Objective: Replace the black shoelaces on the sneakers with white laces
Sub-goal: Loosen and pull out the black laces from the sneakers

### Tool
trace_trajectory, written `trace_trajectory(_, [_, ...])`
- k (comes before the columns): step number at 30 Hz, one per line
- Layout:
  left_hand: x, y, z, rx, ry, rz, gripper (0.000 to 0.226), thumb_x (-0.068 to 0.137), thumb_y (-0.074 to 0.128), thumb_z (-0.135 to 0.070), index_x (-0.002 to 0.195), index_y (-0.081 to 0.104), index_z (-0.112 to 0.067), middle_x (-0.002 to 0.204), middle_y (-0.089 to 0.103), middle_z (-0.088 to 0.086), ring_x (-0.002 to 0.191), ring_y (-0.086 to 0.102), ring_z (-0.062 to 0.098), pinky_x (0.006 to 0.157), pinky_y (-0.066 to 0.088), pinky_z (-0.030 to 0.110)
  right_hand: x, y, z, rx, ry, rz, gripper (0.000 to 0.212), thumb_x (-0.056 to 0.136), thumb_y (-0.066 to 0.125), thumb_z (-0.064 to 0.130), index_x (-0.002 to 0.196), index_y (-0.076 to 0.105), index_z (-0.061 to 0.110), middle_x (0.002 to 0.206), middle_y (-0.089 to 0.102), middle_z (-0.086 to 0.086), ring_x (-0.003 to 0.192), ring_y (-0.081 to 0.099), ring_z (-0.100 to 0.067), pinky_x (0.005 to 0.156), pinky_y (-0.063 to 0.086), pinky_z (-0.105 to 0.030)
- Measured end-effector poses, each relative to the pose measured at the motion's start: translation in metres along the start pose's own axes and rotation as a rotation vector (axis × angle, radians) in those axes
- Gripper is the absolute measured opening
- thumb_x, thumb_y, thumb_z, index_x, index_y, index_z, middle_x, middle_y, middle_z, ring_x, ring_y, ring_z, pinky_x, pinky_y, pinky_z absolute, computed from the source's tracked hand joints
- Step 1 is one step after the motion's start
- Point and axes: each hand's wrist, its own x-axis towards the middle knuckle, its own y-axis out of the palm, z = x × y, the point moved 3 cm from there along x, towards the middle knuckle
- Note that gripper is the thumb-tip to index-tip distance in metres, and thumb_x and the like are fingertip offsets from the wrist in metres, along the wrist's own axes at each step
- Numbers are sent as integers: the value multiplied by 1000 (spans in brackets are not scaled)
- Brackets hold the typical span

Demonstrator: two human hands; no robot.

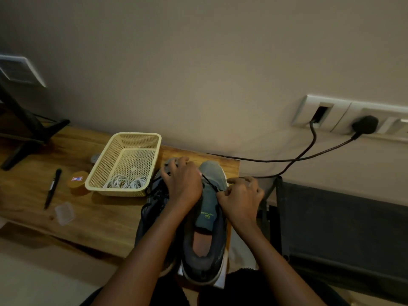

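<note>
- Pinching the black lace [209, 184] between thumb and curled fingers, the right hand [241, 195] draws it taut off the upper eyelets of the right sneaker [205, 239]. The pull runs sideways, which should slide the lace out without lifting the shoe.
- The left hand [183, 180] lies across the front of the pair, fingers curled over the toe of the left sneaker [152, 202]. It probably braces the shoes against the pull. The dim, blurred view hides whether it also traps the lace's far end.
- Both sneakers sit side by side at the near edge of the wooden table [99, 217], heels toward the person, so the tongues and eyelets face up within easy reach.
- The left sneaker has its black lacing in place, so the job looks to be at an early stage.
- The white laces [124, 182] lie coiled in the cream basket [138, 134] just beside the left sneaker, close by for threading once the eyelets are free.
- A pen [51, 188] and a small clear box [64, 213] lie further left, well apart from the work.
</note>
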Motion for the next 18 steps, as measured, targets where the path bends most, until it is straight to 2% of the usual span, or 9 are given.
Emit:
trace_trajectory(3, [5, -6, 8, -83, -84, -97, 18, 96, 46, -25, 108, 58, -18, 132, 47, 0, 132, 26, 22, 106, 17, 44, 0, 1, 0, -6, -7, 3, 24, 84, 55, 27, 85, 74, 12, 130, 55, 8, 132, 24, -22, 101, 17, -36])
trace_trajectory(6, [3, -11, 1, -192, 76, -78, 17, 91, 51, -17, 107, 53, -23, 135, 45, -3, 135, 20, 21, 106, 14, 43, 0, 2, 1, 31, -8, -3, 21, 83, 57, 24, 81, 72, 11, 131, 55, 7, 133, 23, -23, 102, 16, -36])
trace_trajectory(8, [0, -7, -5, -111, 228, 39, 27, 85, 55, -19, 110, 52, -29, 147, 31, -4, 141, 8, 23, 110, 6, 48, -1, 2, 1, 39, -11, -7, 20, 83, 57, 23, 80, 72, 11, 133, 54, 8, 134, 22, -23, 102, 15, -37])
trace_trajectory(11, [-9, 5, -10, 32, 258, 191, 22, 85, 61, -28, 105, 54, -33, 153, 20, -1, 143, -5, 29, 110, -5, 56, 0, 2, 1, 46, -13, -14, 19, 83, 57, 23, 84, 72, 12, 134, 53, 9, 135, 20, -22, 101, 13, -35])
trace_trajectory(18, [-14, 12, -19, 68, 248, 142, 12, 88, 59, -34, 99, 59, -29, 150, 28, 0, 143, 2, 29, 111, 3, 51, -2, 2, 0, 40, -3, -16, 18, 84, 59, 25, 86, 72, 13, 134, 52, 8, 135, 20, -21, 104, 13, -36])
